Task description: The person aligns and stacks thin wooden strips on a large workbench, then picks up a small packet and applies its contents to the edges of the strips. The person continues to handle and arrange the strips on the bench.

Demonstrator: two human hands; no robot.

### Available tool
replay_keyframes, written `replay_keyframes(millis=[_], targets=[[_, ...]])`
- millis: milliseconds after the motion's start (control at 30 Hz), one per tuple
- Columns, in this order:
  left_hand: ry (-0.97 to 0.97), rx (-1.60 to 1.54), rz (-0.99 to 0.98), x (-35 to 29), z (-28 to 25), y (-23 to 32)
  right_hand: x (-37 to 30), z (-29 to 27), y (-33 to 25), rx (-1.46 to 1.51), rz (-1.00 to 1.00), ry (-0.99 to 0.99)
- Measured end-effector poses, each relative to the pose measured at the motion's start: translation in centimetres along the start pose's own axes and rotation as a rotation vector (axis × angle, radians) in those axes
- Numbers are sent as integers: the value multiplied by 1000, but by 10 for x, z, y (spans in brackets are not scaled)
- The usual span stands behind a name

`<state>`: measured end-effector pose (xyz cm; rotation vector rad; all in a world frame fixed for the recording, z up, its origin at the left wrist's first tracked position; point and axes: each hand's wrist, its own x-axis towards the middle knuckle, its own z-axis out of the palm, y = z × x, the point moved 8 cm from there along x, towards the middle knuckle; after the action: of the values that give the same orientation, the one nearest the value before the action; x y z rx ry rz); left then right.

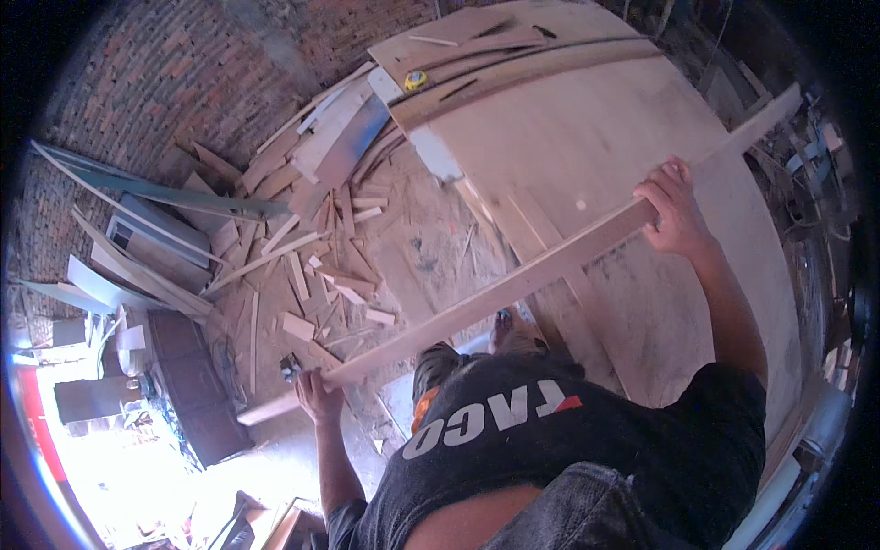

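Note:
A long, narrow wooden board (495, 298) stretches across in front of my body, rising from lower left to upper right. Near its left end my left hand (319, 396) is closed on it. My right hand (671, 206) wraps over the board's upper edge, well along toward the right end. The right part of the board passes above a large plywood sheet (697, 101) on the work surface; whether it touches there I cannot tell. The board's middle crosses in front of my legs, above the floor.
Wood offcuts (339, 275) litter the floor ahead. A yellow tape measure (415, 81) and dark strips lie on the far part of the plywood. Leaning panels (165, 220) stand by the brick wall (165, 82). A dark brown cabinet-like piece (192, 385) stands at left.

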<state>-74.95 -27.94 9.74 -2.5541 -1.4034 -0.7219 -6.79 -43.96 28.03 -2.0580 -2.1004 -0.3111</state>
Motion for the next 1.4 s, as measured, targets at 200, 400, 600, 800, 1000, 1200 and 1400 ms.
replay_keyframes(millis=[200, 400, 600, 800, 1000, 1200, 1400], targets=[[-21, -271, 31, 116, 32, 45, 89, 17, 54, -263, 332, 282], [-258, -388, -51, 284, 143, 69, 25, 139, 29, -193, 684, 72], [-575, -382, 3, 424, 303, 49, -126, 238, -136, -8, 1389, -57], [-616, -376, 201, 563, 375, 148, -259, 301, -421, 177, 2270, -339], [-583, -540, 359, 637, 441, 293, -272, 366, -638, 176, 2206, -673], [-589, -101, 568, 655, 512, 327, -208, 406, -673, 241, 2106, -386], [-314, -360, 439, 600, 388, 328, -238, 453, -702, 461, 2113, -473]])
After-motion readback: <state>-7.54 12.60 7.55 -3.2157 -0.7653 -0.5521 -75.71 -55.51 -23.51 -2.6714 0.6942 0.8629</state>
